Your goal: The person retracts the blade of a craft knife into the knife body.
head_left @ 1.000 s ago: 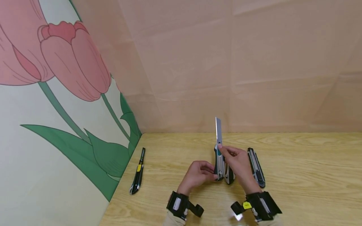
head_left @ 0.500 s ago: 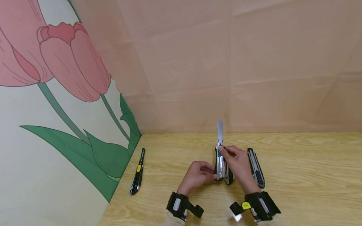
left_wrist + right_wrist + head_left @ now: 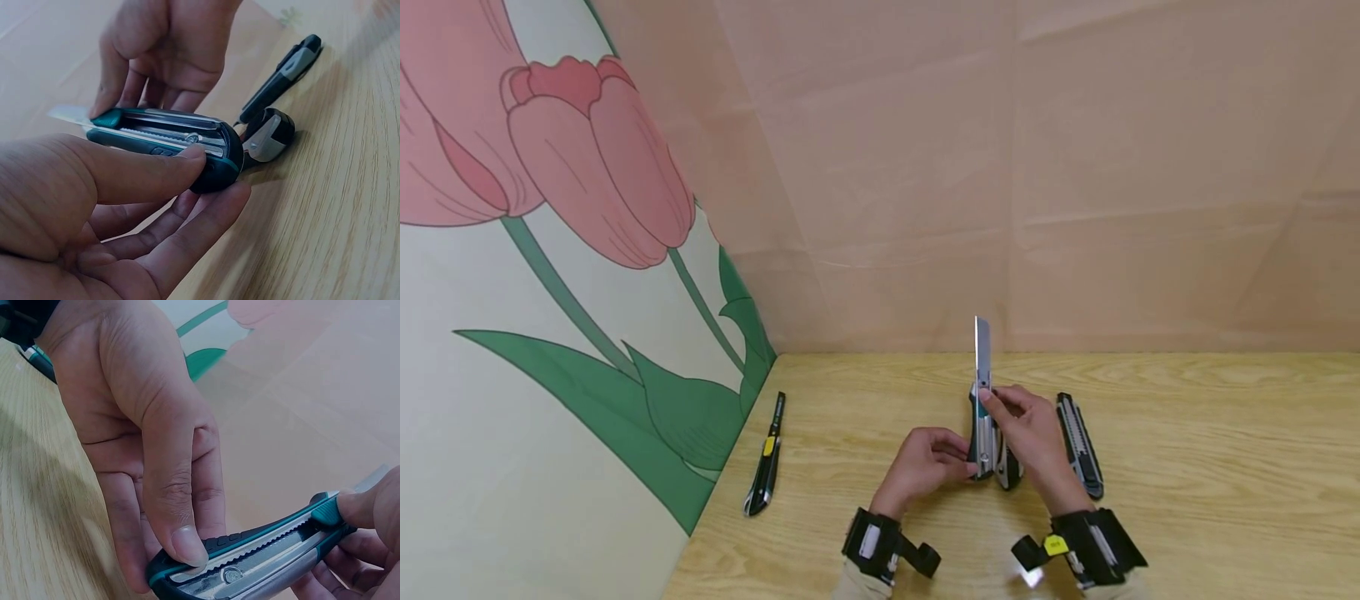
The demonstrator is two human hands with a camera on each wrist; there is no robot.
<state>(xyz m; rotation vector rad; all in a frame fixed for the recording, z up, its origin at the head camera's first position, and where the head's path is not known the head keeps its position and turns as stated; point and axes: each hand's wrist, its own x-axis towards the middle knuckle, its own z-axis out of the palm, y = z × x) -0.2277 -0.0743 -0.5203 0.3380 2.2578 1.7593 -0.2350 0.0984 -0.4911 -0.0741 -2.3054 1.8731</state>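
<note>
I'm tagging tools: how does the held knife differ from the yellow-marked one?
The held knife shows silver and green; the yellow-marked knife is mostly black. The held knife is pinched by the left hand and right hand; the yellow-marked knife lies on the table. The held knife looks broader than the yellow-marked knife. Both are utility knives.

On table (image 3: 1225,475), left knife (image 3: 765,458) is lying well left of held knife (image 3: 984,442); middle knife (image 3: 1011,472) and right knife (image 3: 1080,447) are lying to its right.
</note>
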